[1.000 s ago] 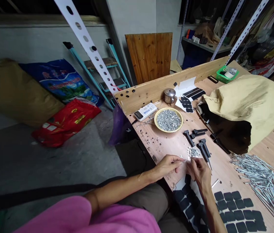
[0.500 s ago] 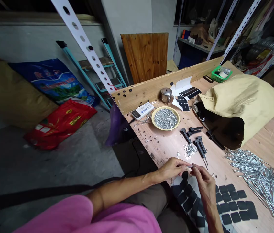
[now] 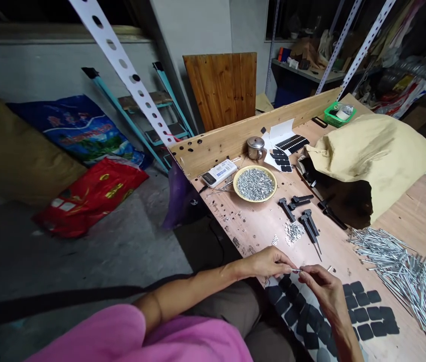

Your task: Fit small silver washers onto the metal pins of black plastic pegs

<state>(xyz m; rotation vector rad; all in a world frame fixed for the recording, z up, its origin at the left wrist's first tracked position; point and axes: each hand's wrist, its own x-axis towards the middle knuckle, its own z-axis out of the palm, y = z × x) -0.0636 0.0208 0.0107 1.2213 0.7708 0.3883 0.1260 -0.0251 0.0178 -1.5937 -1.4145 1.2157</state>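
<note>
My left hand [image 3: 273,262] and my right hand [image 3: 324,285] meet above the near edge of the table, fingertips almost touching. Between them runs a thin silver metal rod [image 3: 295,270], pinched at one end by each hand; the fingers cover most of it. Under the hands lie rounded black pads [image 3: 291,314] on a pale sheet. More such pads [image 3: 367,314] sit in rows to the right. Beyond my fingers is a small heap of metal nuts [image 3: 293,232], beside black plastic pieces [image 3: 310,226], some with a metal shaft sticking out.
A yellow bowl [image 3: 255,197] of small metal parts stands farther back, near a white device [image 3: 219,173] and a lidded metal cup [image 3: 255,148]. Long metal rods [image 3: 405,271] are piled at right. An open brown paper sack [image 3: 378,151] lies behind them, near a green basket [image 3: 339,115].
Both hands have shifted slightly down, and my right hand has moved a little right. More of the silver rod shows between the fingertips. The whole view has drifted slightly.
</note>
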